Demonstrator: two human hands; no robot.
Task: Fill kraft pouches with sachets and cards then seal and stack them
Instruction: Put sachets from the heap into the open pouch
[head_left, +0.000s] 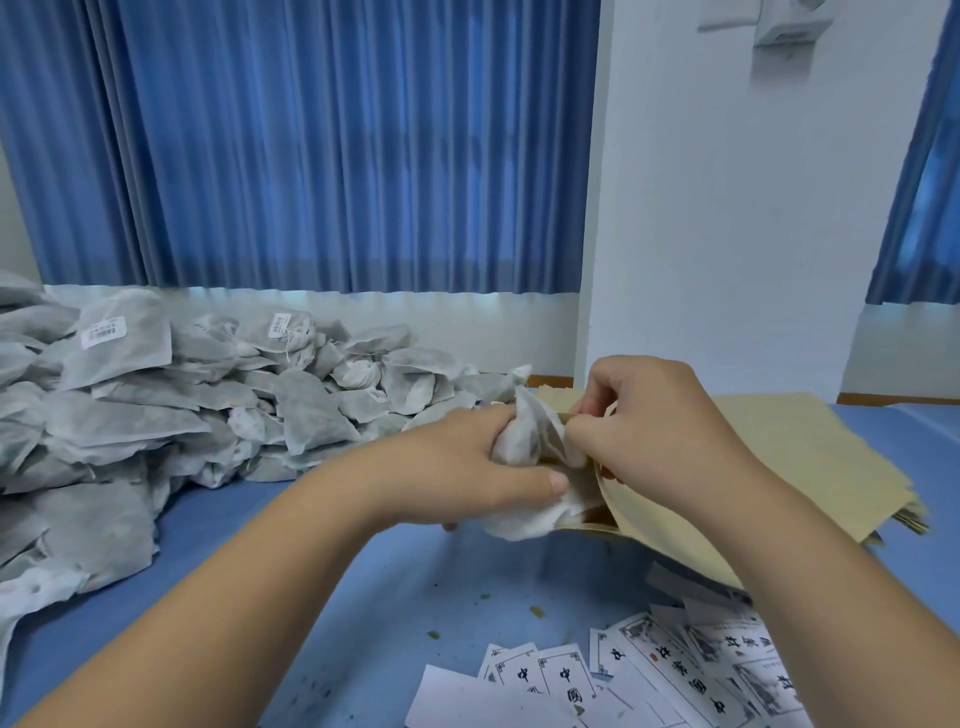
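The bundle of sachets (524, 436) sits at centre right of the frame, partly entered into the mouth of a kraft pouch (623, 506). The left hand (467, 462) is clenched around the bundle, thumb along its lower side, with the bundle's outer end still projecting above the fingers. The right hand (649, 415) pinches the upper edge of the pouch mouth and holds it apart from the lower edge.

Status: the filling step is in progress for this pouch. The sachets are not fully seated. No card is visible in either hand, so card insertion appears still to be done; whether a card is already inside cannot be determined. Sealing and stacking remain.

Supply stock:
- A stack of flat pouches (810, 457) lies right of centre, directly behind the right hand. They appear unfilled.
- A large pile of loose sachets (208, 405) occupies the left side of the frame, from mid-height downward.
- Printed cards (675, 675) lie scattered at lower right.

No filled and sealed pouch is identifiable anywhere in view. Judged by the remaining stock, most of the task appears to be outstanding.

All items rest on a blue table (415, 597). Blue curtains (311, 156) fill the upper left.
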